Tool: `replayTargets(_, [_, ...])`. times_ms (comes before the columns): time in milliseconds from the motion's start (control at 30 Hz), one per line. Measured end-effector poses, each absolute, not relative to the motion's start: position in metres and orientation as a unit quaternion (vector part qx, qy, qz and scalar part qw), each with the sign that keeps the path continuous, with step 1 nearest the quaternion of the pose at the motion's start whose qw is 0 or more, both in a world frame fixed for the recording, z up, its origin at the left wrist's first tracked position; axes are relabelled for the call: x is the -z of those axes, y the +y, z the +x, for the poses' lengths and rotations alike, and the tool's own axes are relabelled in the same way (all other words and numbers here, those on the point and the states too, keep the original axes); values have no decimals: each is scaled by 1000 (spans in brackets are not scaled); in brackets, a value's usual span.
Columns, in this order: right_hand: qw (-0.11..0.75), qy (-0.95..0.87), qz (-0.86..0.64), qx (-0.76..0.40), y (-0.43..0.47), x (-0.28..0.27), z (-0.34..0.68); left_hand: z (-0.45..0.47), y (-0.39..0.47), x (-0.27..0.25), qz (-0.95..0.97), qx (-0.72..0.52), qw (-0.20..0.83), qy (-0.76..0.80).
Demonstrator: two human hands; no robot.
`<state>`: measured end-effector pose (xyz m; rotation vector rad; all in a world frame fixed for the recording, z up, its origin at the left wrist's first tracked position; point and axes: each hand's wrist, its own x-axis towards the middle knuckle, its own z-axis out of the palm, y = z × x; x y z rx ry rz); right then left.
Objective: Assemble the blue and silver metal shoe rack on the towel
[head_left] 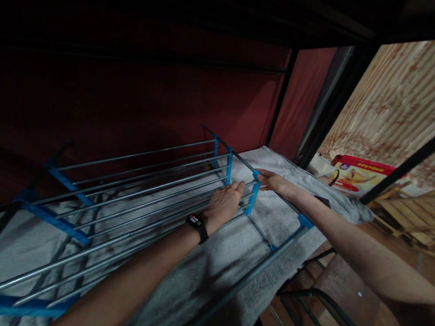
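A shoe rack [132,232] of thin grey metal tubes with blue plastic brackets lies lengthwise in front of me, several tiers of tubes running from lower left to the middle. My left hand [226,201], with a black band on the wrist, lies over the tubes near their far right ends, fingers curled over them and partly hidden. Just beyond, my right hand [270,181] pinches the top corner of a blue bracket [253,197], its thumb and fingers around the joint. Another blue bracket [229,167] stands upright behind the left hand.
Under the rack spreads a grey towel-like cloth [228,283]. A dark red panel [131,92] and black frame posts [341,93] enclose the back. To the right are a red and yellow box [364,174], wooden slats [422,215] and a dark metal frame [325,319] on the tiled floor.
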<state>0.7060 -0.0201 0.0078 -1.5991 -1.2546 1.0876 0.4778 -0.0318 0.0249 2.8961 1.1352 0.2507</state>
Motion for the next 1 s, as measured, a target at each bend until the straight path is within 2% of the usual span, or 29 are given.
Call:
replayTargets(500, [394, -512, -642, -412, -28, -18, 700, 475, -30, -30, 934, -83, 15, 346])
replayTargets(1000, [425, -494, -636, -413, -29, -16, 698, 476, -26, -31, 935, -112, 16, 336])
